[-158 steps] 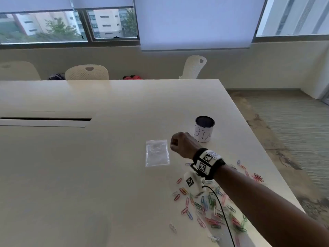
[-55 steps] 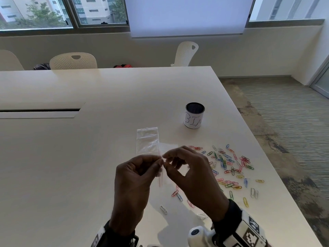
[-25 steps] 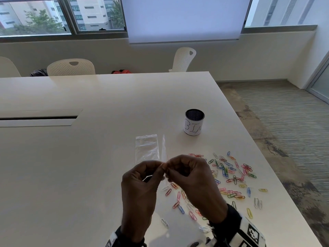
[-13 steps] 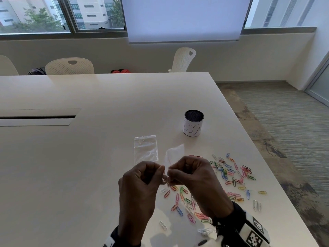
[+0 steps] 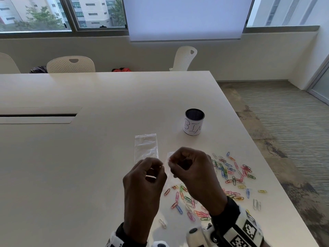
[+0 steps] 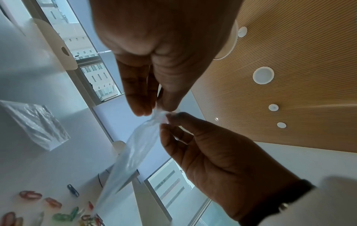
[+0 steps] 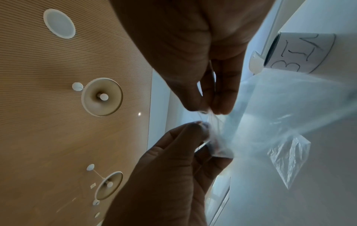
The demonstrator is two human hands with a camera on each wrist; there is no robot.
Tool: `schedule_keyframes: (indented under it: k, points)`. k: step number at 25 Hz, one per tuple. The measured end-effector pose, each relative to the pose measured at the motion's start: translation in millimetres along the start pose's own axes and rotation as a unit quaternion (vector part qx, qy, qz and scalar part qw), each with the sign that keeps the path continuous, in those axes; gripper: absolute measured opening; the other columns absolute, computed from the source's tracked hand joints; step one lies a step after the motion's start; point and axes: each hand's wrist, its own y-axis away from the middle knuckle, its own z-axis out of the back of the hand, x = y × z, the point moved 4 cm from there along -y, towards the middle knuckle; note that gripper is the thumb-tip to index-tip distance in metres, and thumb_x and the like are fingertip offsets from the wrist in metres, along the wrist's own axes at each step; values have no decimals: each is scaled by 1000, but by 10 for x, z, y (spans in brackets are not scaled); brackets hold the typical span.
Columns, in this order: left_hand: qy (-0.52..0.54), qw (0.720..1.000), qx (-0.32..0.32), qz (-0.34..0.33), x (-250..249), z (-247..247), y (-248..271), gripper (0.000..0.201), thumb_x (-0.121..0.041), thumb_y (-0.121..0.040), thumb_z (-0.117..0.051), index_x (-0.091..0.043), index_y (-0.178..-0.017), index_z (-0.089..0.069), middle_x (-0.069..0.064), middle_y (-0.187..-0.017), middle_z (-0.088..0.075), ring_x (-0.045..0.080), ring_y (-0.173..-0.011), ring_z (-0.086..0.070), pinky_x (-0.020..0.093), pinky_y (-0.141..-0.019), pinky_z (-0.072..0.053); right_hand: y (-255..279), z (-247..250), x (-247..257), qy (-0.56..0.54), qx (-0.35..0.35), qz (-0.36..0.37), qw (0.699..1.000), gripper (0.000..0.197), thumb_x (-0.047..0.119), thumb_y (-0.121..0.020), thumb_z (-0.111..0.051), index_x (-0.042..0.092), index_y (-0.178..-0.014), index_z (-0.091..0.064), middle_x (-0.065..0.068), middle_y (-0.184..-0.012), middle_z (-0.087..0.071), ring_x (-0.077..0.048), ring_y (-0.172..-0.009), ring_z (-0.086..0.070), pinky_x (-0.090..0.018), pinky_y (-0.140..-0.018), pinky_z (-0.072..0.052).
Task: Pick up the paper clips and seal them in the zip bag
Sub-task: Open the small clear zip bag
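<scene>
Both hands are raised over the table and pinch the top edge of a small clear zip bag. The left hand pinches one side of the mouth between thumb and fingers. The right hand pinches the other side. The bag hangs down between them and looks empty. Several coloured paper clips lie scattered on the white table, below and to the right of the hands.
A second clear zip bag lies flat just beyond the left hand. A cup labelled BIN stands farther back on the right. The table's right edge runs close past the clips.
Both hands have kept hold of the bag's top. Their fingertips have drawn slightly apart, and the bag has swung from sticking up above the hands to hanging between them.
</scene>
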Motion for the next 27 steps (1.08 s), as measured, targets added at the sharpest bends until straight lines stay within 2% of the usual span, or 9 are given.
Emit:
schedule_keyframes:
  k: [3,6,8,10,12,17,21,24,27]
  points:
    - [-20,1000,-19,-2,-3,21,-5,15,-4,-85,-83,-15,-91,-76,-5,-88,-73,12,-65,-74,11,-64,-60,-11,59,-40,55,-39,1,998,11,15,-89,-78,22,-85,-71,10,-78,-72,-6,-70,-71,-16,-66,-60]
    - [-39,998,-38,-8,-16,43,7,18,-2,-83,-85,-14,-92,-76,-5,-88,-73,7,-67,-73,6,-72,-58,39,51,-34,76,-50,-13,996,11,22,-90,-77,23,-93,-67,10,-85,-70,-1,-71,-71,-10,-65,-57]
    - [-45,998,-45,-26,-61,38,29,19,-1,-82,-86,-13,-93,-75,-5,-88,-72,2,-71,-71,4,-75,-56,88,-30,-22,63,-7,-29,998,20,31,-89,-78,28,-98,-60,9,-86,-68,-4,-70,-72,-16,-66,-62]
    - [-38,998,-40,-31,-97,20,60,21,-1,-81,-86,-12,-95,-76,-5,-89,-72,2,-72,-72,7,-75,-57,131,-99,-28,60,26,-40,997,27,30,-87,-80,31,-96,-54,6,-82,-65,-7,-67,-70,-23,-66,-63]
    - [-29,999,-22,-23,-106,-4,82,24,-1,-81,-87,-14,-97,-76,-7,-90,-71,4,-71,-72,9,-75,-58,147,-117,-49,74,27,-42,996,30,21,-88,-78,32,-91,-50,4,-76,-61,-6,-62,-61,-23,-62,-59]
    - [-58,998,-21,-8,-87,33,101,30,6,-74,-89,-13,-92,-73,-4,-84,-68,1,-65,-65,-3,-73,-48,151,-50,-69,122,-4,-57,991,30,9,-88,-71,28,-86,-48,8,-70,-50,-5,-58,-44,-16,-53,-43]
    - [-66,997,-24,-24,-135,66,109,30,7,-74,-89,-12,-89,-72,-2,-85,-67,-2,-65,-63,-4,-73,-47,177,-46,-40,151,-33,-36,987,25,21,-90,-71,29,-92,-48,11,-82,-53,-5,-69,-52,-18,-63,-46]
    - [-68,996,-13,-48,-192,35,143,28,7,-75,-87,-12,-88,-72,-2,-86,-67,4,-68,-66,-3,-72,-47,162,-92,-48,151,-23,-36,988,32,37,-87,-75,32,-96,-45,12,-87,-54,-8,-75,-57,-25,-68,-53]
    - [-74,995,-6,-59,-184,29,166,29,9,-72,-88,-11,-88,-73,-1,-85,-67,1,-64,-62,-3,-72,-47,132,-99,-60,179,-27,-33,983,30,26,-88,-74,30,-92,-44,11,-81,-53,-7,-72,-56,-20,-63,-46]
